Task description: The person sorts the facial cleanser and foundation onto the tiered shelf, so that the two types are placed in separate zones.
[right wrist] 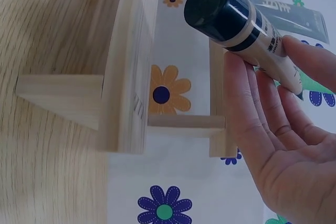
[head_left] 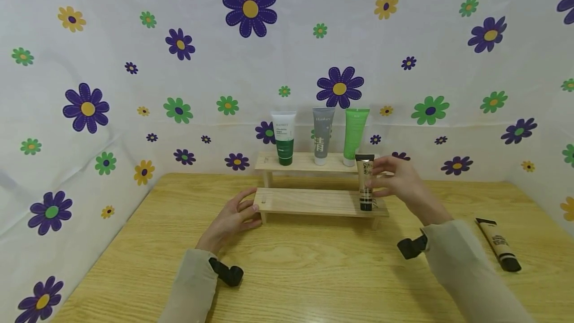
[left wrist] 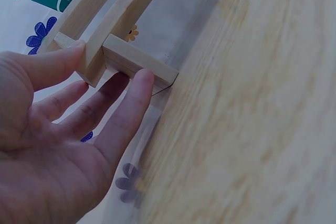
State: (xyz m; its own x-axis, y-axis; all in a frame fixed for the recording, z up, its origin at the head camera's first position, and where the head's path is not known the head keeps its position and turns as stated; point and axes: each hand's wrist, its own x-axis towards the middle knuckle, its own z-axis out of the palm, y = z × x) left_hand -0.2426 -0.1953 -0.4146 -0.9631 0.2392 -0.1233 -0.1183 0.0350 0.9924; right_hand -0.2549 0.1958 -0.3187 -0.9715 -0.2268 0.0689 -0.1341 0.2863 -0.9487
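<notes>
My right hand [head_left: 399,181] pinches a gold tube [head_left: 365,181] with a black cap, cap down, at the right end of the lower step of a wooden two-step rack [head_left: 309,201]. In the right wrist view, the black cap [right wrist: 215,14] looks apart from the lower board, and the tube is tilted. My left hand [head_left: 233,216] holds the rack's left end. Its thumb [left wrist: 58,66] touches the board's end, with other fingers about the leg. On the upper step stand a white-and-green tube [head_left: 284,138], a grey tube [head_left: 322,136] and a green tube [head_left: 355,136].
Another gold tube [head_left: 498,244] with a black cap lies on the wooden table [head_left: 287,278] at the right. A white cloth [head_left: 202,69] with printed flowers hangs behind the rack and at both sides. Black straps with small cameras [head_left: 229,274] sit at my wrists.
</notes>
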